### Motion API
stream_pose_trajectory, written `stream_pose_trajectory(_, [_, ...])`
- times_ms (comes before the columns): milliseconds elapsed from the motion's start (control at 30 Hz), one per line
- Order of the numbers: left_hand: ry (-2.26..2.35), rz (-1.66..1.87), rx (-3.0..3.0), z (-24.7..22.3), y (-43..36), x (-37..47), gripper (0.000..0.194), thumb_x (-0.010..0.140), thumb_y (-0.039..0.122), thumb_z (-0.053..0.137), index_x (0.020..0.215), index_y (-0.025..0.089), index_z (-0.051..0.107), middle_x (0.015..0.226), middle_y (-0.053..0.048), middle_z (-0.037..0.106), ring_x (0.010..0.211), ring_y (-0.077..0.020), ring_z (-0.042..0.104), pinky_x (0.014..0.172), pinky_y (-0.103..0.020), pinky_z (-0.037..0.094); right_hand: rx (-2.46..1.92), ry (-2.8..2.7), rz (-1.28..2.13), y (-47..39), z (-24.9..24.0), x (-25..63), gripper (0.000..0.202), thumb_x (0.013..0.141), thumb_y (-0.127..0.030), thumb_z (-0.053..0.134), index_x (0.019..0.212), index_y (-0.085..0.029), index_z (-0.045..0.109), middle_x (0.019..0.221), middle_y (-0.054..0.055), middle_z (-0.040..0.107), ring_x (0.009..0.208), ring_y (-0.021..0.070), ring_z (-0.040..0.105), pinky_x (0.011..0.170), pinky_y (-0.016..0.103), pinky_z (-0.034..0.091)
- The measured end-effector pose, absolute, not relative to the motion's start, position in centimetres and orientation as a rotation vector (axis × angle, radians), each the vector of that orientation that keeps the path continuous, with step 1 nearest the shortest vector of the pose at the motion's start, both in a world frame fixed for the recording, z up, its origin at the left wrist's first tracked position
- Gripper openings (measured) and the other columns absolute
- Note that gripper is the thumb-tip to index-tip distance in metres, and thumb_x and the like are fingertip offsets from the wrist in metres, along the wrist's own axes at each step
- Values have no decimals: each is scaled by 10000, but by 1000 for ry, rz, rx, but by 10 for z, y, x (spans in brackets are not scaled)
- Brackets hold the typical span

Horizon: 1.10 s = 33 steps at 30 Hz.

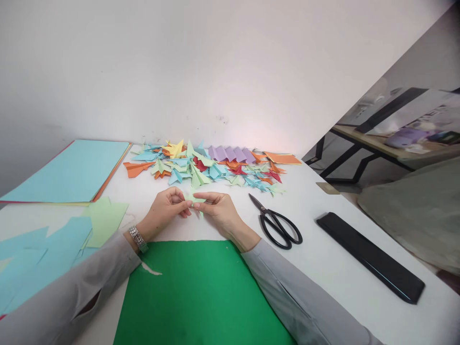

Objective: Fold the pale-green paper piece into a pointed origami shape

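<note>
The left hand and right hand hold 1 small pale green paper piece between them over the white desk; each grip is pinched closed on it, thumb against fingers. The piece is just in front of a pile of folded paper. Black-handled scissors lie near the right hand. A green sheet lies between the 2 forearms.
</note>
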<state>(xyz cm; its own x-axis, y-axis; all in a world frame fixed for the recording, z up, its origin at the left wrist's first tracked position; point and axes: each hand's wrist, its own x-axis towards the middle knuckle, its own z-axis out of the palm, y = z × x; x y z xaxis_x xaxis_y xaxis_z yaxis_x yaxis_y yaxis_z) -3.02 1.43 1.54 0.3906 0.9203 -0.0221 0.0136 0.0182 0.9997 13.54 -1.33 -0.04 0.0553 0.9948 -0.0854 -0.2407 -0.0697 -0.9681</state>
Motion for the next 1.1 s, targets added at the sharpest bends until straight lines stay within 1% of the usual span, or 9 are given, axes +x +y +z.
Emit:
stream_pose_trajectory(167, [931, 912, 1366, 15, 14, -30, 323, 660, 334, 776, 718, 168, 505, 523, 0, 671, 472, -117, 614, 507, -226, 489, -1072, -962, 1360, -13, -2, 136, 367, 494, -311, 868, 826, -184, 775, 633, 12, 701, 580, 138, 580, 618, 308, 420])
stream_pose_trajectory(333, [935, 921, 1363, 15, 15, -29, 304, 667, 315, 768, 721, 164, 510, 519, 2, 668, 466, -109, 606, 504, -219, 485, -1076, -1008, 1336, -13, -3, 136, 327, 565, -368, 834, 834, -193, 771, 630, 3, 690, 581, 124, 547, 609, 294, 406])
stream_pose_trajectory(500, [922, 931, 1364, 15, 15, -30, 296, 677, 315, 764, 725, 163, 515, 524, 4, 667, 470, -106, 605, 504, -216, 485, -1097, -1071, 1314, -12, -3, 135, 390, 536, -369, 851, 867, -183, 762, 566, -10, 650, 533, 123, 535, 561, 283, 381])
stream_pose_trajectory(600, [920, 925, 1357, 15, 15, -30, 297, 673, 315, 767, 720, 163, 516, 520, 3, 665, 468, -107, 604, 506, -219, 487, -1110, -1091, 1289, -12, -3, 136, 381, 534, -354, 851, 861, -181, 761, 533, -20, 626, 498, 115, 511, 531, 277, 360])
stream_pose_trajectory(900, [900, 911, 1351, 12, 16, -31, 327, 655, 333, 781, 742, 167, 514, 522, 2, 667, 470, -114, 608, 503, -223, 487, -1078, -1045, 1313, -13, -3, 136, 324, 528, -308, 845, 819, -186, 769, 591, 10, 696, 547, 137, 594, 573, 290, 422])
stream_pose_trajectory(1100, [899, 899, 1353, 14, 17, -30, 333, 651, 342, 783, 740, 171, 511, 497, 3, 654, 437, -115, 588, 475, -224, 465, -1073, -1012, 1328, -13, 0, 136, 326, 487, -293, 856, 786, -194, 770, 577, 3, 699, 540, 139, 596, 574, 295, 433])
